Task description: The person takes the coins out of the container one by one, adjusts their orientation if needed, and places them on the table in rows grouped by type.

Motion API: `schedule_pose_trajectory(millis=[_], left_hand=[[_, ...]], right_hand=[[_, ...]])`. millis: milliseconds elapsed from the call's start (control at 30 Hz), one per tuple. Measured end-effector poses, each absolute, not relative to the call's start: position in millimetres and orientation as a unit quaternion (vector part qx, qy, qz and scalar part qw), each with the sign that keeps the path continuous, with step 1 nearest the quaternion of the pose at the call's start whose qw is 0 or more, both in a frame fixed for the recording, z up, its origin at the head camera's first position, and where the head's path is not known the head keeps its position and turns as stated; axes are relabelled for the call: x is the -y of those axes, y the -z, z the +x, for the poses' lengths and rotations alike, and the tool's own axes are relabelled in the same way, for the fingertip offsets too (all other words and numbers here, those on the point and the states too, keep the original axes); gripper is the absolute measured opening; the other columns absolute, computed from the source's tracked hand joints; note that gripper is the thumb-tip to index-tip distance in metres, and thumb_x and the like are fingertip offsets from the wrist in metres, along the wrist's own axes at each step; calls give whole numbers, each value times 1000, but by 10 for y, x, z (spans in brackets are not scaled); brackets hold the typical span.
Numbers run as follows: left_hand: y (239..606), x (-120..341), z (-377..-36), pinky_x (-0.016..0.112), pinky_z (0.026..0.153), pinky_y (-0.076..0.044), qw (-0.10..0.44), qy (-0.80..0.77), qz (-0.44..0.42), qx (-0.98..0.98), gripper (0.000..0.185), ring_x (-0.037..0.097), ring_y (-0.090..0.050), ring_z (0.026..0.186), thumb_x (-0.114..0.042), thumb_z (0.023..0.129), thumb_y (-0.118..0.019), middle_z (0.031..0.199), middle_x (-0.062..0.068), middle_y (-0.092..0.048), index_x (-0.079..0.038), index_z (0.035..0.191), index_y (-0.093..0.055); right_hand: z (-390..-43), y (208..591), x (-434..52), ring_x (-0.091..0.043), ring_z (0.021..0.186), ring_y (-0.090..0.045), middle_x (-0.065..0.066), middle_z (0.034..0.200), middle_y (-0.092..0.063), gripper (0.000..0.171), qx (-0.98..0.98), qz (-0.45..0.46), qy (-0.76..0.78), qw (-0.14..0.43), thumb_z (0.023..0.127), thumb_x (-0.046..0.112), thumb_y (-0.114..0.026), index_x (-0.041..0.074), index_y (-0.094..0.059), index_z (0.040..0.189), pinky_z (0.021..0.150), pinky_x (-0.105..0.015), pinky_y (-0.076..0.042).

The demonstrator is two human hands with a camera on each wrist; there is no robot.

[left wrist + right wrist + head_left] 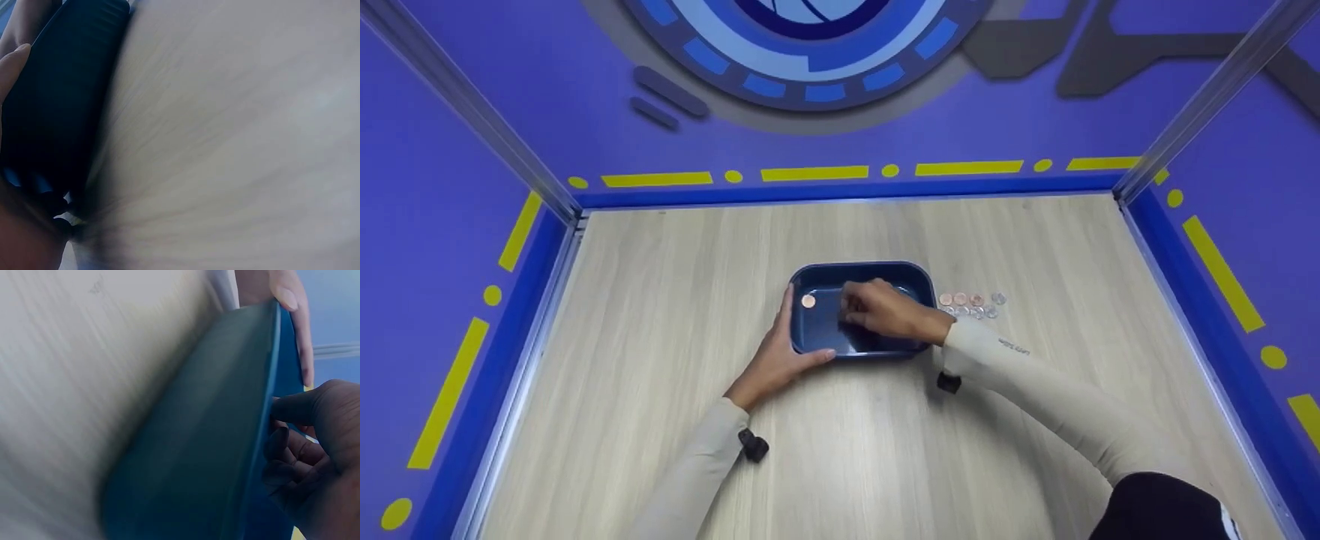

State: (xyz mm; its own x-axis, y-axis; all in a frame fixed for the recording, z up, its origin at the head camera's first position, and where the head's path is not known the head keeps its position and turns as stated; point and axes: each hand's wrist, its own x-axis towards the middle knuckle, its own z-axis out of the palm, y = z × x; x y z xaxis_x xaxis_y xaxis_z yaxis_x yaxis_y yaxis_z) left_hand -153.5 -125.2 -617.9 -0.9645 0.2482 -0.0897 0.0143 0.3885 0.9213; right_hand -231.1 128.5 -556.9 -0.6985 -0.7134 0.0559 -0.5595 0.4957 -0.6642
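Observation:
A dark blue rectangular tray [861, 350] lies on the table. My left hand [776, 356] holds its left end, thumb over the near rim and fingers along the left side. In the left wrist view, that thumb [12, 64] lies against the tray's edge. Inside the tray, near its left end, is a copper coin [808, 301]. My right hand [883, 307] reaches over the tray's right part, fingers bent and blurred in the head view. The right wrist view shows its thumb and curled fingers [298, 450] beside the rim; I cannot tell whether they hold anything.
Several coins [976, 300], copper and silver, lie in two rows on the table just right of the tray, close to the right wrist. Blue walls [840, 150] with yellow marks border the wooden table [840, 465] at the back and both sides.

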Motion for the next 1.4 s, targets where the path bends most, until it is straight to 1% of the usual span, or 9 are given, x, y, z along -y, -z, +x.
schedule_pose_trajectory(millis=[133,267,400,533,700,1067,1167,1267,1400], left_hand=[[6176,1249,-1536,57,128,-31,105,-549,76,-826,139,36,-33,160,-46,84,-96,183,15,-14,-32,178,6],[6168,1242,-1531,56,128,-30,104,-547,76,-827,140,34,-30,162,-46,84,-97,184,12,-13,-36,178,6],[6169,1232,-1530,56,129,-28,103,-547,75,-827,139,33,-26,164,-45,84,-96,184,11,-11,-35,178,7],[6171,1224,-1535,58,130,-27,102,-550,74,-826,138,36,-25,165,-43,85,-95,184,13,-11,-32,178,6],[6173,1222,-1534,61,130,-26,99,-549,73,-827,137,39,-24,165,-42,86,-95,184,14,-10,-30,179,5],[6170,1218,-1534,61,129,-27,92,-546,76,-829,138,40,-27,163,-41,85,-96,183,15,-13,-34,178,5],[6176,1219,-1532,60,129,-27,91,-546,75,-830,138,38,-28,163,-41,85,-96,184,13,-14,-36,178,5],[6189,1221,-1528,59,129,-27,94,-550,74,-826,137,35,-26,164,-41,85,-96,184,8,-13,-40,177,6],[6205,1222,-1526,60,129,-26,96,-558,74,-821,136,33,-23,165,-39,86,-95,184,5,-12,-41,177,6]], right_hand=[[-2313,5521,-1411,-18,88,-73,-7,97,-78,8,-861,-360,342,107,100,-1,-76,3,-74,107,80,-37,-62],[-2305,5470,-1536,-19,86,-73,-7,95,-78,9,-862,-351,354,91,98,-3,-76,3,-74,105,78,-38,-61],[-2298,5427,-1658,-20,86,-73,-8,94,-78,11,-859,-337,377,85,97,-5,-77,2,-73,105,78,-37,-60],[-2300,5407,-1784,-20,85,-72,-9,95,-79,9,-856,-309,404,93,98,-5,-77,0,-73,104,78,-31,-58],[-2309,5389,-1935,-18,82,-70,-8,92,-78,8,-852,-282,433,88,99,0,-80,2,-73,102,75,-25,-54],[-2352,5376,-2276,-18,78,-66,-6,90,-75,11,-860,-233,449,59,101,12,-82,4,-75,103,71,-23,-52],[-2357,5408,-2382,-22,78,-67,-9,91,-75,12,-863,-204,459,60,102,14,-82,3,-76,104,67,-23,-53],[-2357,5455,-2500,-31,80,-69,-13,93,-75,13,-862,-172,472,72,103,14,-81,2,-75,106,66,-25,-55],[-2373,5532,-2667,-31,82,-70,-17,97,-75,13,-860,-143,484,79,105,11,-78,-1,-73,109,67,-27,-57]])
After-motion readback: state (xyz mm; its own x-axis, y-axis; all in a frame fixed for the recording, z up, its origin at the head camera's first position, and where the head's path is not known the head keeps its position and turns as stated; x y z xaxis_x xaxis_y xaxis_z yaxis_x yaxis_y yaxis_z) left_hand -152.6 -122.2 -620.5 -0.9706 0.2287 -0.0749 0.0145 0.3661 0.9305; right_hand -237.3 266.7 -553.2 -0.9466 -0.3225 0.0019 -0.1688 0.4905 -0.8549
